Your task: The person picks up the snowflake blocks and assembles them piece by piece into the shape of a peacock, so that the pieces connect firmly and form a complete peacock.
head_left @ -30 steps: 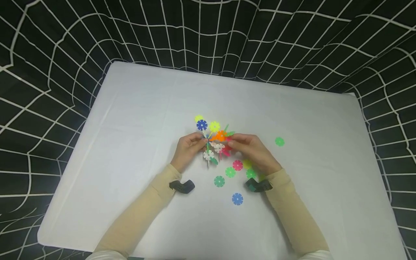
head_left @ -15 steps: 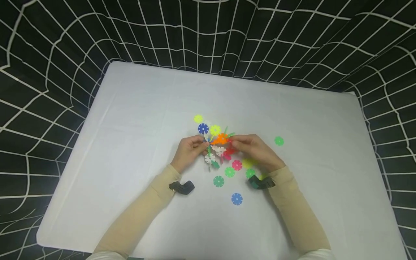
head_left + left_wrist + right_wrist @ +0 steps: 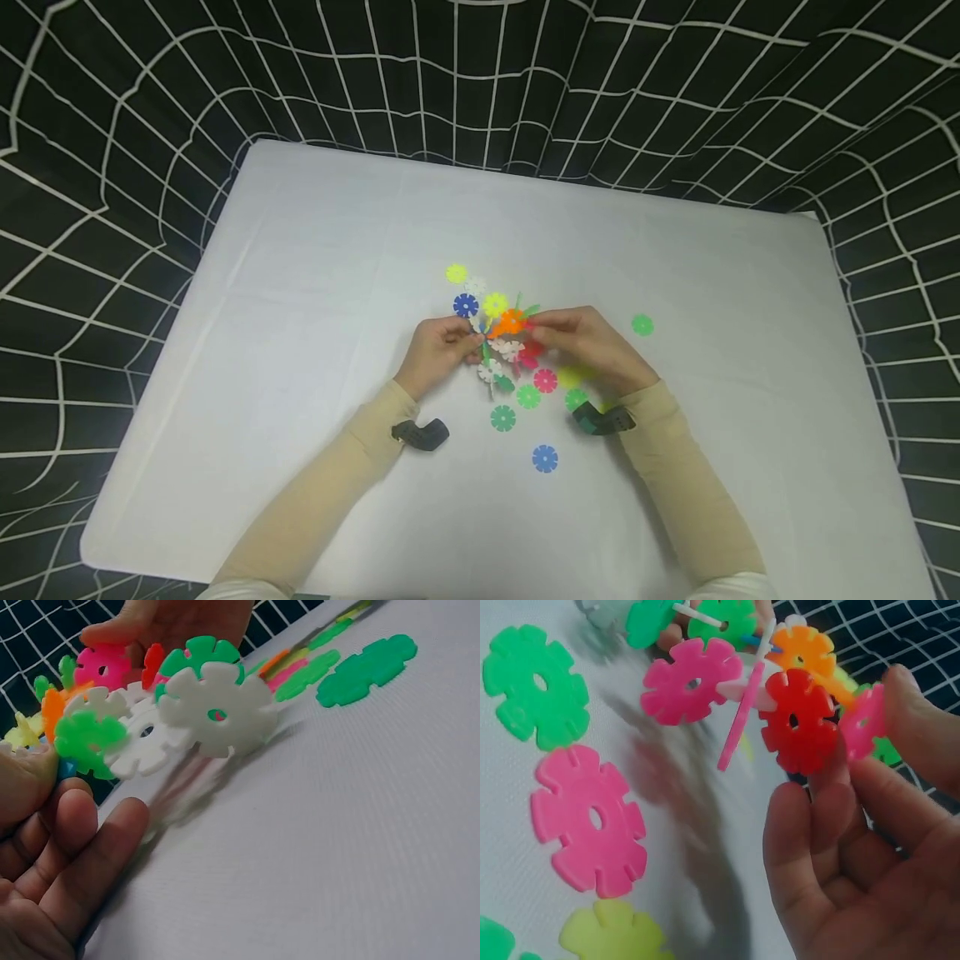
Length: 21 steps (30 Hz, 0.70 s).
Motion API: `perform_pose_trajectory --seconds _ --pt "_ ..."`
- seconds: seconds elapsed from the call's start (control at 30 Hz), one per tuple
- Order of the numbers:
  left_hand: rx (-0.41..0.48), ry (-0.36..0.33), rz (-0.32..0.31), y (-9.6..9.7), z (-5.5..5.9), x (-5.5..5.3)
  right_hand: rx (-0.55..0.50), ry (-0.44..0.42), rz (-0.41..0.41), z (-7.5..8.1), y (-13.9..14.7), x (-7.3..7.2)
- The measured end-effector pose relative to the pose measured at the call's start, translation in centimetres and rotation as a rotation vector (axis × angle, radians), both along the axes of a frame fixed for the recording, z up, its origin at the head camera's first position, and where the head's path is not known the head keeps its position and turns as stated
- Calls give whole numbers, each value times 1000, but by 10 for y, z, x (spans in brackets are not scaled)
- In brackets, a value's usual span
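Note:
Both hands hold a cluster of interlocked, notched snowflake discs above the table. My left hand (image 3: 435,350) pinches its left part between thumb and fingers, where a blue piece (image 3: 67,767) shows beside a light green disc (image 3: 90,742). My right hand (image 3: 588,346) pinches a pink disc (image 3: 864,724) at the right side, next to a red disc (image 3: 799,720). Between the hands are an orange disc (image 3: 512,322) and a yellow disc (image 3: 495,305). A dark blue disc (image 3: 466,306) sticks out at the far left, and a white disc (image 3: 217,711) hangs on the near side.
Loose discs lie on the white table (image 3: 337,250): blue (image 3: 545,458), dark green (image 3: 503,418), pink (image 3: 545,381) and several others near the right wrist. A green disc (image 3: 642,325) lies farther right, a yellow disc (image 3: 456,273) beyond the cluster. Black netted cloth (image 3: 510,83) surrounds the table.
The cluster has come slightly nearer the person and tilted, its dark blue disc moving away from the loose yellow one. A pale disc behind it now shows. Both hands keep their hold.

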<state>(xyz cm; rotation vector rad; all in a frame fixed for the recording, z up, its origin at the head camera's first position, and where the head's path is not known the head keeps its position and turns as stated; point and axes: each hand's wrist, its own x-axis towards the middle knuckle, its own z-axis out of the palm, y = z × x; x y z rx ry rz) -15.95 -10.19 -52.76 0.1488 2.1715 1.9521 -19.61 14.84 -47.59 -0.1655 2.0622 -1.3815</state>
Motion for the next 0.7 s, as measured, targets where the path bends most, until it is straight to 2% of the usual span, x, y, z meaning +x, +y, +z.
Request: perform_pose_trajectory --seconds 0.23,0.43,0.57,0.7 --pt "15 -16 -22 0 0 0 36 -1 -27 5 -2 0" --pt "31 -5 -31 -1 -1 0 44 9 46 8 -2 -2" --pt "26 0 -34 0 0 0 61 44 106 9 0 -2" --pt "11 -5 -31 1 0 -1 105 56 111 13 0 -3"
